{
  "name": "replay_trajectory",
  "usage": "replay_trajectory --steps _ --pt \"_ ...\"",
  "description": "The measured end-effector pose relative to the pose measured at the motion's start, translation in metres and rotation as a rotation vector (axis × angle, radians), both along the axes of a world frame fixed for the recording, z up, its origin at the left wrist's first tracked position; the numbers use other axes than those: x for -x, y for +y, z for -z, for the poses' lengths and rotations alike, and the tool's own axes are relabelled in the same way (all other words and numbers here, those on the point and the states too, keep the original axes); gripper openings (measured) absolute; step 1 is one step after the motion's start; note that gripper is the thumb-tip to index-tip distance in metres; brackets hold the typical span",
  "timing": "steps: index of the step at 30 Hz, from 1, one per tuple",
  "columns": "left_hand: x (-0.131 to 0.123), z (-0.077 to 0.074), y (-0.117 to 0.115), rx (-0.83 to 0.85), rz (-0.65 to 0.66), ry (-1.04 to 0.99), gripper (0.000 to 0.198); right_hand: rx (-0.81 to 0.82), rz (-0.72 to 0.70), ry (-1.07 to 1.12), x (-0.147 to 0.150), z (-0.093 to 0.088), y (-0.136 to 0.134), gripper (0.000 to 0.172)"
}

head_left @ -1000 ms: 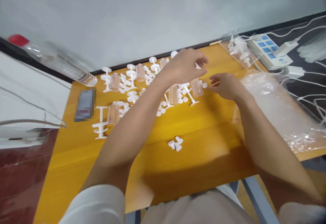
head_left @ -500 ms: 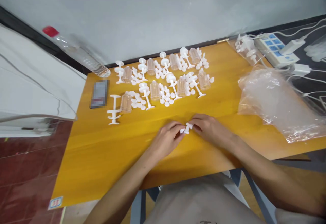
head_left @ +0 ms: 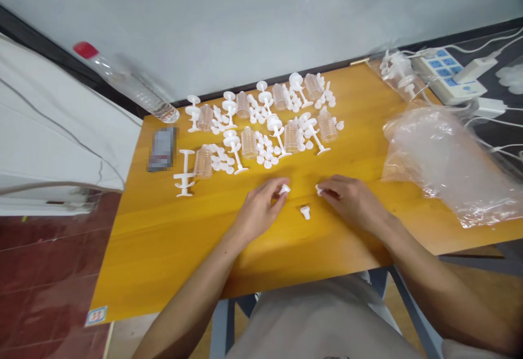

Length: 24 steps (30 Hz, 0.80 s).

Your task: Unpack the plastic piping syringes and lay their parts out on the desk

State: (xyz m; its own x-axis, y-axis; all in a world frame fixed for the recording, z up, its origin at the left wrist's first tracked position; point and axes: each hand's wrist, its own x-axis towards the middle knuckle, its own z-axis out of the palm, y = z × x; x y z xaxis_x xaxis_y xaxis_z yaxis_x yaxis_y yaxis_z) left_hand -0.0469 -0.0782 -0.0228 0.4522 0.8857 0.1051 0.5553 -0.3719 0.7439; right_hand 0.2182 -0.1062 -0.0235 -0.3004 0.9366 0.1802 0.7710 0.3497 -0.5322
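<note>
My left hand [head_left: 261, 206] pinches a small white plastic piece [head_left: 285, 189] between thumb and fingertips. Across a gap to the right, my right hand [head_left: 347, 198] is closed on another small white piece [head_left: 319, 189], partly hidden by its fingers. Between the hands, a white stepped piece [head_left: 305, 212] lies on the wooden table [head_left: 171, 255]. Beyond them are clear ribbed cylinders [head_left: 249, 143], white plunger-like parts [head_left: 233, 152] and several small white caps [head_left: 267, 154], laid out in groups in two rows.
A red-capped bottle [head_left: 134, 89] lies at the back left, with a blurred dark object [head_left: 162, 149] near its base. At the right are a clear plastic bag [head_left: 441, 157], a smaller bagged part [head_left: 400, 73], a power strip [head_left: 449, 75] and white cables.
My hands have moved apart, each with a small white piece. The stepped piece that was between my fingertips now lies on the table.
</note>
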Motion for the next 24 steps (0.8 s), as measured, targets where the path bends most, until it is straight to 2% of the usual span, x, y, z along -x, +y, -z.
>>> replay_trajectory --steps 2,4,6,9,12,15,17,19,22,24 --pt "-0.011 -0.013 0.013 -0.056 0.021 -0.040 0.022 -0.022 0.114 -0.028 -0.011 -0.001 0.004 0.026" --pt "-0.033 -0.029 0.033 -0.164 0.070 -0.059 0.021 -0.025 0.185 -0.096 -0.020 -0.002 0.007 0.030" --pt "-0.066 -0.046 0.061 -0.267 0.142 -0.017 0.023 0.003 0.185 -0.170 -0.025 -0.002 0.007 0.031" --pt "-0.128 -0.064 0.104 -0.340 0.242 0.198 0.026 0.036 0.160 -0.221 -0.027 -0.005 0.005 0.027" --pt "-0.182 -0.065 0.134 -0.404 0.319 0.508 0.016 0.061 0.210 -0.193 -0.033 -0.010 0.006 0.025" --pt "-0.209 -0.056 0.148 -0.426 0.380 0.590 0.019 0.057 0.334 -0.166 -0.047 -0.020 0.018 0.031" --pt "-0.212 -0.053 0.152 -0.427 0.391 0.581 0.017 0.047 0.414 -0.162 -0.057 -0.026 0.035 0.030" --pt "-0.201 -0.055 0.153 -0.428 0.383 0.578 0.010 0.062 0.476 -0.159 -0.063 -0.029 0.055 0.025" --pt "-0.158 -0.069 0.138 -0.390 0.312 0.430 0.017 0.119 0.540 -0.138 -0.062 -0.027 0.085 0.022" --pt "-0.117 -0.075 0.114 -0.285 0.300 0.282 0.018 0.150 0.550 -0.110 -0.057 -0.020 0.099 0.022"
